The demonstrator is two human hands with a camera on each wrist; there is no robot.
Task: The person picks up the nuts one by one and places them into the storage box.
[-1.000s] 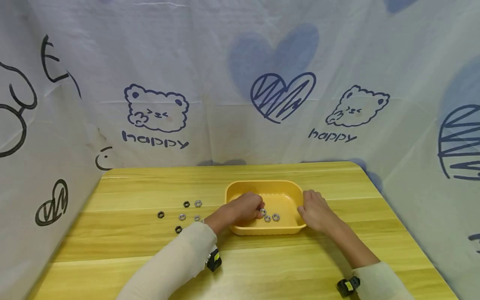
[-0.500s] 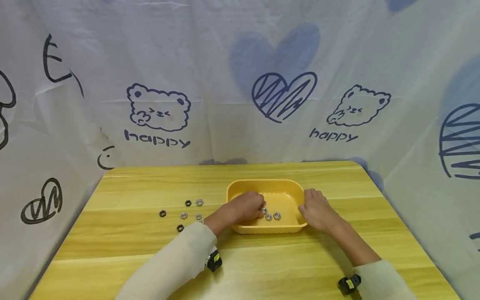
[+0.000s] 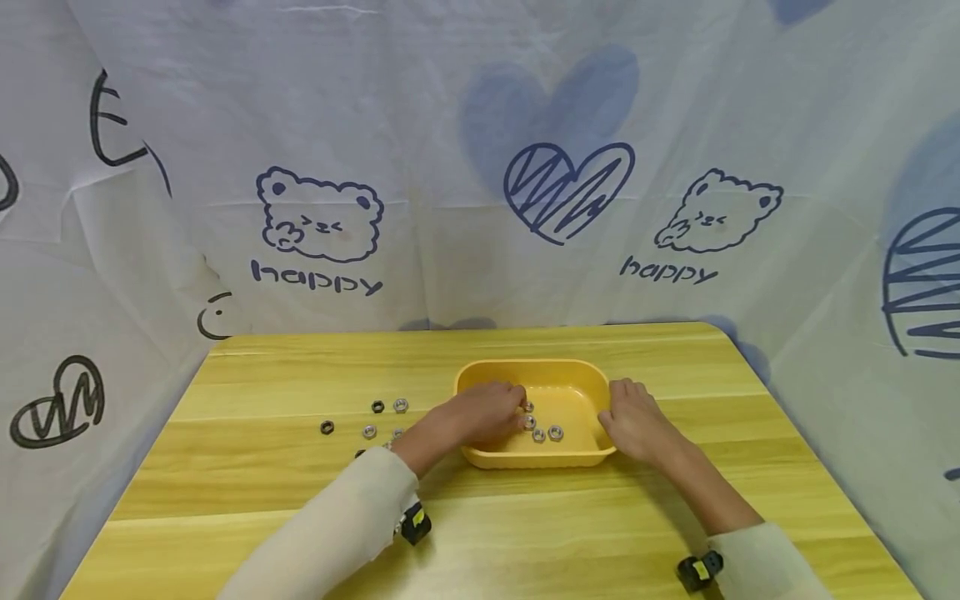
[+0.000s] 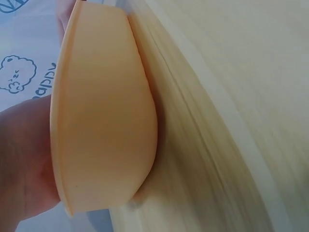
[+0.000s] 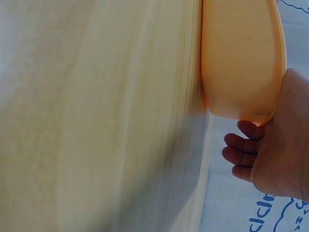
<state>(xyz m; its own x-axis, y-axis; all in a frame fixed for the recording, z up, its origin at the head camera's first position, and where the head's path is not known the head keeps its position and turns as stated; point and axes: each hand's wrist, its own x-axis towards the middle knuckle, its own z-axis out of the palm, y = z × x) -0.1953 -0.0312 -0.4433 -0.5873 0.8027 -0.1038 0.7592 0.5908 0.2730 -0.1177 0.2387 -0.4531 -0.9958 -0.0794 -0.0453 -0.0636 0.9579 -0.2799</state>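
Note:
A yellow plastic bin (image 3: 532,460) stands on the wooden table. My left hand (image 3: 480,411) reaches over its left side, with thumb and fingertips low inside and spread a little apart. Beside those fingertips, several silver hex nuts (image 3: 555,432) lie on the bin floor. In the left wrist view, the bin's outer wall (image 4: 104,111) hides the fingers. At the bin's right end my right hand (image 3: 637,421) grips the rim, thumb inside and fingers outside. The right wrist view shows its fingers (image 5: 240,157) curled beside the bin corner.
Left of the bin, several loose nuts lie on the table (image 3: 262,492), among them a black nut (image 3: 327,427) and a silver nut (image 3: 401,406). The left forearm partly covers this group. A printed cloth (image 3: 442,275) hangs behind the table.
My left hand has drawn slightly left inside the bin, and another silver nut now shows beside its fingertips. The right hand keeps its grip on the rim. The head view has shifted slightly.

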